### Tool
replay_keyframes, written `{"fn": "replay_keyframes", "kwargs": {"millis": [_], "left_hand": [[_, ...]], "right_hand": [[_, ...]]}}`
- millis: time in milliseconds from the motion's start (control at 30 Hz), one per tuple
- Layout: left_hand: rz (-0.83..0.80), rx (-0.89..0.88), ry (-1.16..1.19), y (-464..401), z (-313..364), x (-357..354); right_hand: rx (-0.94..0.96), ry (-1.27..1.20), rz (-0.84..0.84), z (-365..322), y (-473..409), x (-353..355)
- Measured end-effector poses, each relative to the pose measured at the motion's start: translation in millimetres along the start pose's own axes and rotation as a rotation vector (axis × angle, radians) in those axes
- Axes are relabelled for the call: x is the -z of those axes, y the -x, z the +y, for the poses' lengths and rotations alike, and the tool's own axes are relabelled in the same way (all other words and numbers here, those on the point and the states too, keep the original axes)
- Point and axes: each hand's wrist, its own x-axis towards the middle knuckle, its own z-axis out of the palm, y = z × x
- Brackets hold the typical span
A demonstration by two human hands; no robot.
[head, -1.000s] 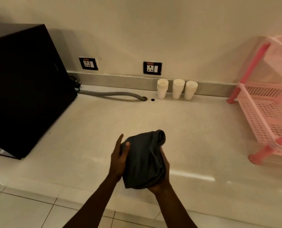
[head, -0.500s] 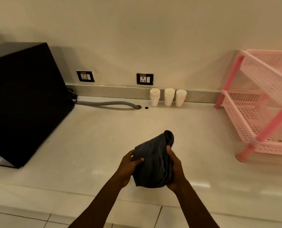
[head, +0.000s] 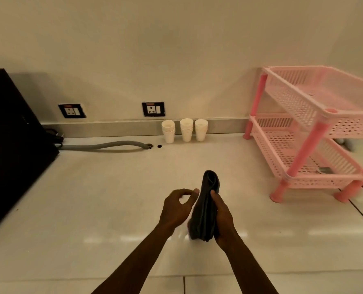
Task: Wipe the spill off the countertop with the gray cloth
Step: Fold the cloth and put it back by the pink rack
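Observation:
The gray cloth (head: 206, 211) is folded into a tall narrow bundle, held upright above the pale countertop (head: 104, 198). My right hand (head: 224, 217) grips it along its right side, thumb on the front. My left hand (head: 177, 206) hovers just left of the cloth with curled fingers, fingertips close to its edge; whether they touch it I cannot tell. No spill stands out on the glossy surface from here.
A black appliance (head: 13, 145) fills the left side, with a gray hose (head: 104, 146) running to a hole in the counter. Three stacks of white cups (head: 185, 130) stand by the backsplash. A pink two-tier rack (head: 307, 132) occupies the right.
The cloth has been folded narrower and turned upright. My left hand has come off it and now sits beside it. The view has tilted up and to the right.

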Motion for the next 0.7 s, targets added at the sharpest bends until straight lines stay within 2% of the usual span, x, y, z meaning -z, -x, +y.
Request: {"fn": "replay_keyframes", "kwargs": {"millis": [67,100,200,367,467,533,633,700], "left_hand": [[-0.154,0.064,0.124,-8.4,17.8,-11.4],[-0.179,0.057,0.136,-13.5,25.9,-17.4],[-0.153,0.000,0.126,-27.5,44.4,-27.8],[-0.153,0.011,0.256,-47.3,59.9,-23.8],[-0.184,0.088,0.388,-58.0,65.4,-11.5],[-0.264,0.137,0.537,-67.0,68.3,-1.7],[-0.365,0.196,0.625,-79.2,68.9,8.0],[-0.391,0.204,0.573,-89.4,65.8,11.5]], "right_hand": [[-0.008,0.002,-0.001,-6.2,-1.0,-0.3],[-0.002,0.049,0.010,-9.3,-3.2,-0.4],[0.040,0.221,0.024,-20.2,-14.2,-1.0],[0.109,0.305,0.019,-46.5,-30.4,7.2],[0.156,0.283,0.140,-62.0,-50.5,22.3],[0.035,0.204,0.187,-68.3,-63.3,36.8],[-0.253,-0.030,0.016,-63.9,-70.1,50.4],[-0.261,-0.128,-0.007,-59.9,-74.7,51.9]]}}
